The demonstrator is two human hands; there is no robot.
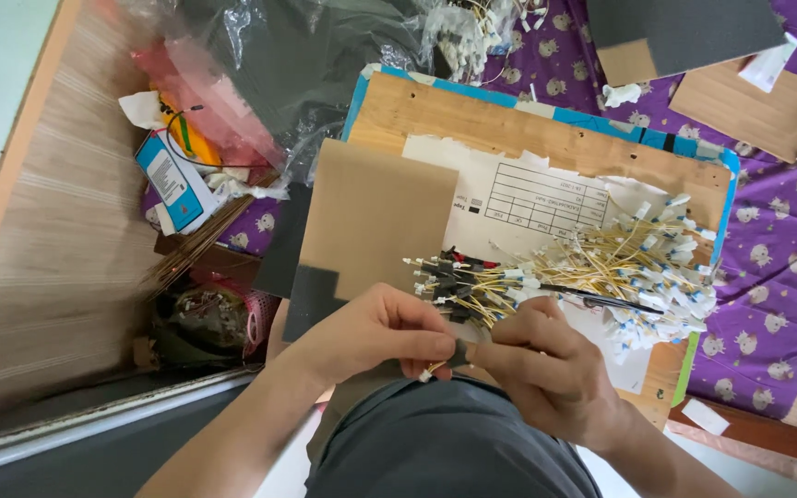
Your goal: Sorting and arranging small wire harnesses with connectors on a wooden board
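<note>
Your left hand (375,332) and right hand (537,355) pinch together on one small black connector (458,353) over your lap; its thin yellow lead (434,369) could kink, or snag the wire bundle (583,272) just beyond on the wooden board (472,120).

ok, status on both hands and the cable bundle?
Left hand and right hand pinch one small connector together. Yellow cable bundle lies on the wooden board. Nothing between.

Purple patterned cloth (767,267) over the floor, wooden board (435,115) on it, striped wooden panel (66,231) at left, soft daylight
</note>
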